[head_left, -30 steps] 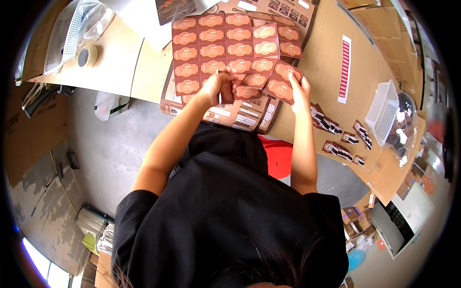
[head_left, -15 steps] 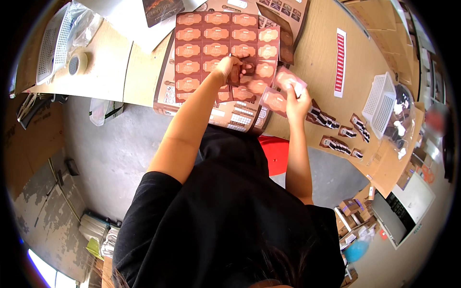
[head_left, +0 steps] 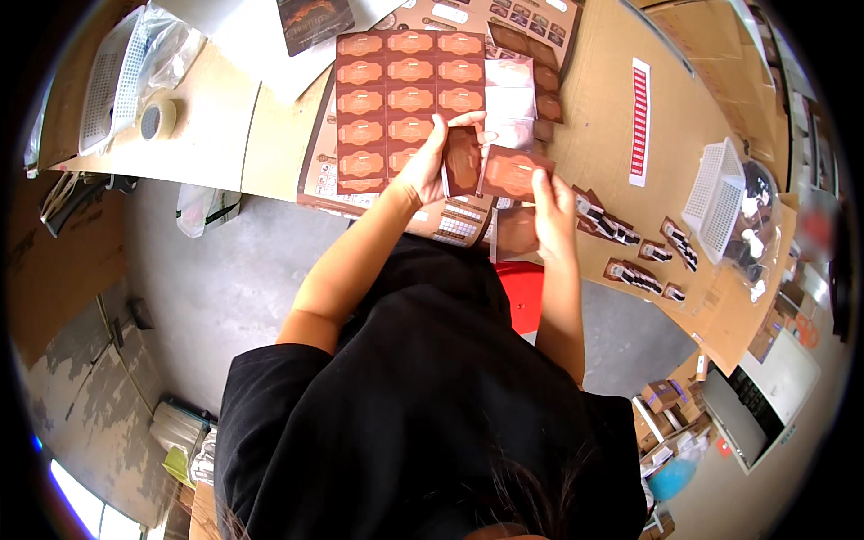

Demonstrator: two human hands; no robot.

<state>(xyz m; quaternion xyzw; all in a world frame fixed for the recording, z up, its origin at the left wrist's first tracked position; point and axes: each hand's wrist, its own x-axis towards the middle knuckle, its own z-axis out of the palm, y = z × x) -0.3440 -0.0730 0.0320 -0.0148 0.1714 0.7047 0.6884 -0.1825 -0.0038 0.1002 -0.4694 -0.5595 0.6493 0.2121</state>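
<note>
Over the near edge of the sheet, my left hand point(head_left: 423, 173) is closed on a small brown card point(head_left: 463, 162), held upright with the thumb along its side. To its right, my right hand point(head_left: 555, 214) pinches another reddish-brown card point(head_left: 513, 173) between thumb and fingers. The two cards' edges nearly meet. A further brown card with a clear, glossy edge point(head_left: 517, 236) shows below, beside my right fingers; whether they touch it, I cannot tell. Beyond my left hand lies a grid of brown cards with orange label shapes point(head_left: 410, 70). Pale, shiny sleeves point(head_left: 509, 103) line its right side.
Brown printed sheets point(head_left: 450, 216) lie beneath the grid. To the right are a red-and-white strip point(head_left: 640, 121), several small dark-and-white pieces point(head_left: 634, 274) and a white basket point(head_left: 715, 198). Tape point(head_left: 158, 120) and another basket point(head_left: 112, 85) sit left. A dark booklet point(head_left: 313, 22) lies at the back.
My left hand has drawn back from the grid with the brown card upright in it. My right hand has moved slightly nearer, and its card now shows a darker brown face.
</note>
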